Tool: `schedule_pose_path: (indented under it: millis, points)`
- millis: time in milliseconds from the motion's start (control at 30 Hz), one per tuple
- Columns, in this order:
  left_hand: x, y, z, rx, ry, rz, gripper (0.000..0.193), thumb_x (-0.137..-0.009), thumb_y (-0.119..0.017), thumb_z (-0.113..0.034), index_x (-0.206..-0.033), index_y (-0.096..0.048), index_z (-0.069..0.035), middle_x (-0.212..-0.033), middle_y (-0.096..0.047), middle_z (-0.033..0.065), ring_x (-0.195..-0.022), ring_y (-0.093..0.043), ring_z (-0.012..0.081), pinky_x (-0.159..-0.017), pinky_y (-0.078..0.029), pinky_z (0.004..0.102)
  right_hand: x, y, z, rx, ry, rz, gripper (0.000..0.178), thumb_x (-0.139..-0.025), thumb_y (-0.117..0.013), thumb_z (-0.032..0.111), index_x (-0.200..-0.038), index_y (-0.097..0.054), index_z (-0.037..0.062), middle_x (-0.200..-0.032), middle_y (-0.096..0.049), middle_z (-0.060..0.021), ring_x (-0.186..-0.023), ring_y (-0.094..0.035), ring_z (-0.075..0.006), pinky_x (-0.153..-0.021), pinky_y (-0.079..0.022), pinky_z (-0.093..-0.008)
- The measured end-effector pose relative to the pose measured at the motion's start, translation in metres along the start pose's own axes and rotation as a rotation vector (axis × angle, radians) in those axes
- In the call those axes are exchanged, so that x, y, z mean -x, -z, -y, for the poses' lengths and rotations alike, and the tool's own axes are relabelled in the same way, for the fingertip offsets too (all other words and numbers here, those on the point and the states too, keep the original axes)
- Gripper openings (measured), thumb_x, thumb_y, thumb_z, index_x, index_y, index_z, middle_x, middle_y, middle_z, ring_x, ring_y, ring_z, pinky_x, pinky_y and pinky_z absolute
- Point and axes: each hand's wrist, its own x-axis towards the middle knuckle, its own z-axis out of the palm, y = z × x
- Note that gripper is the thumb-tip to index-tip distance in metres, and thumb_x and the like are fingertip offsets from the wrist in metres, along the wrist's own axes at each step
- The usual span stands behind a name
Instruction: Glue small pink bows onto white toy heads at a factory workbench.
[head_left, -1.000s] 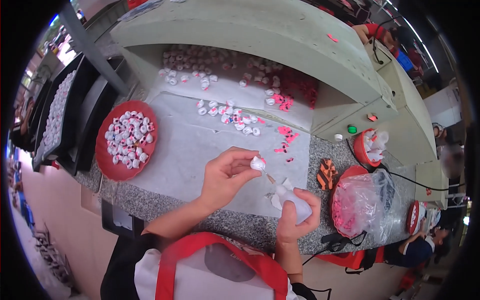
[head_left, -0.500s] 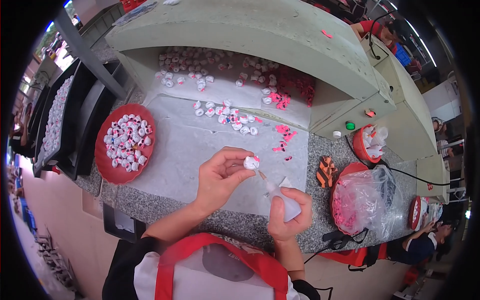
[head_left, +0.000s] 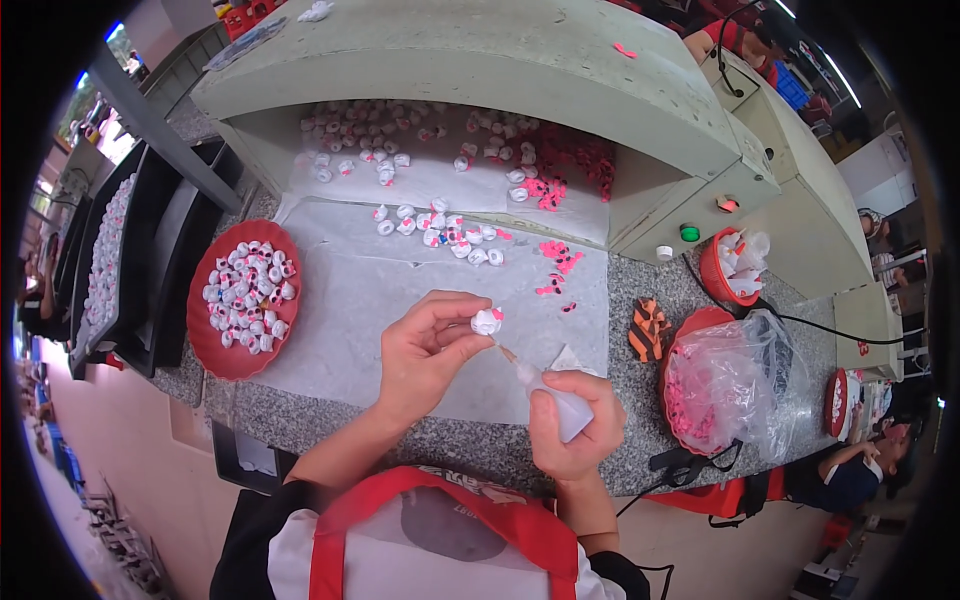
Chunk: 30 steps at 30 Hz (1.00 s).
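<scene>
Between the thumb and fingers of my left hand (head_left: 432,350) is a small white figurine head (head_left: 487,321) with pink spots. My right hand (head_left: 576,425) is wrapped round a translucent squeeze bottle (head_left: 563,407). Its thin nozzle (head_left: 507,353) points up and left, its tip close below the head; whether it touches I cannot tell. Both hands are above a white paper sheet (head_left: 350,310). Past them on the sheet lie several similar white heads (head_left: 461,248) and small pink pieces (head_left: 560,257). A scrap of white paper (head_left: 572,360) sits behind the bottle.
A red dish (head_left: 206,330) full of heads stands at left, beside black trays (head_left: 135,320). A pale metal hood (head_left: 480,75) shelters more heads and pink pieces. At right are an orange-and-black cloth (head_left: 648,328), a red cup (head_left: 712,272) and a plastic bag (head_left: 750,375) over a red dish.
The whole view has shifted a little. Both hands keep their grips, and the nozzle stays close under the figurine head.
</scene>
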Motion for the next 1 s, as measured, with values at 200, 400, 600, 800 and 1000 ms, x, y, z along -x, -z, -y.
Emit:
schedule_pose_path:
  millis: [200,400,600,800,1000]
  points:
    - [0.0008,0.0007,-0.0048,0.129,0.149,0.008,0.031,-0.072,-0.056,0.013,-0.101,-0.051,0.006,-0.104,-0.054,0.0132,-0.094,-0.056,0.0176,-0.081,-0.047,0.0262,-0.0005,0.0006,0.0005,0.021,-0.044,-0.019,0.015,-0.067,-0.061,0.006,-0.08,-0.056,0.001,-0.071,-0.06,-0.0089,-0.058,-0.057,-0.0153,-0.054,-0.045,-0.0247]
    - [-0.0028,0.0051,-0.0021,0.282,0.315,0.002,0.031,-0.071,-0.057,0.009,-0.101,-0.051,0.003,-0.099,-0.058,0.0145,-0.094,-0.057,0.0254,-0.083,-0.046,0.0334,0.0023,-0.0005,-0.0012,0.016,-0.003,-0.04,0.016,-0.067,-0.062,0.006,-0.081,-0.055,0.0015,-0.072,-0.06,-0.0093,-0.06,-0.058,-0.0164,-0.055,-0.045,-0.0251]
    - [-0.0019,0.0073,-0.002,0.344,0.355,0.047,0.031,-0.071,-0.059,0.007,-0.101,-0.051,0.003,-0.097,-0.058,0.0127,-0.094,-0.057,0.0255,-0.084,-0.045,0.0343,0.0043,-0.0002,-0.0015,0.003,-0.021,-0.04,0.017,-0.067,-0.062,0.006,-0.081,-0.055,0.0017,-0.072,-0.06,-0.0099,-0.061,-0.057,-0.0167,-0.057,-0.045,-0.0255]
    - [-0.0032,0.0074,-0.0005,0.362,0.337,0.037,0.031,-0.071,-0.059,0.007,-0.1,-0.052,0.003,-0.097,-0.058,0.0123,-0.093,-0.058,0.0252,-0.084,-0.045,0.034,0.0026,0.0028,-0.0019,0.058,-0.01,-0.042,0.016,-0.068,-0.061,0.008,-0.081,-0.056,0.0018,-0.072,-0.06,-0.0101,-0.061,-0.057,-0.0171,-0.056,-0.045,-0.0256]
    - [-0.0025,0.0068,-0.0013,0.311,0.329,0.029,0.032,-0.07,-0.059,0.008,-0.101,-0.052,0.004,-0.098,-0.058,0.013,-0.093,-0.057,0.0225,-0.084,-0.045,0.0319,0.0018,0.0043,-0.0003,0.041,-0.001,-0.006,0.015,-0.069,-0.061,0.008,-0.081,-0.056,0.0014,-0.07,-0.06,-0.0092,-0.059,-0.057,-0.0169,-0.055,-0.045,-0.0254]
